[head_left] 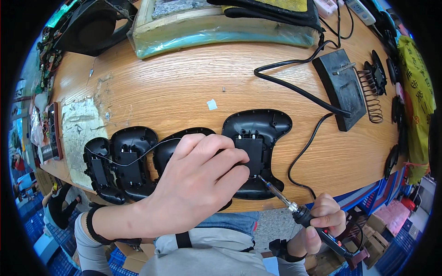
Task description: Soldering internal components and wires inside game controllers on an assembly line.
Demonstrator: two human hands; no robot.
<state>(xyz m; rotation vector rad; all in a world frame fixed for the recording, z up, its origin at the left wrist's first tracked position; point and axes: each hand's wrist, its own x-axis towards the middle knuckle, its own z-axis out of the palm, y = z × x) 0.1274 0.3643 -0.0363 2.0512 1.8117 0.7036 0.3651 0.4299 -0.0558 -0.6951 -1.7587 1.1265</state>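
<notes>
My right hand (328,220) grips a soldering iron (301,214) by its black handle. The iron's tip points up and left, at the lower edge of the battery compartment in the rightmost black gamepad shell (266,120). My left hand (195,186) is closed above that shell, its fingertips by the compartment. A thin silvery solder wire (123,164) crosses the shells on the left and runs under my left hand, which seems to pinch it; the fingertips' contact is hidden. Left of the hand lie two more black shells (133,134) (97,145), and another (161,152) is partly covered by it.
A black iron stand (338,80) with a coiled spring holder (372,101) stands at the right, with a black cable (294,86) near it. A small white square (212,105) and a tiny metal piece (223,89) lie mid-table. At the back is a plastic-wrapped box (221,39).
</notes>
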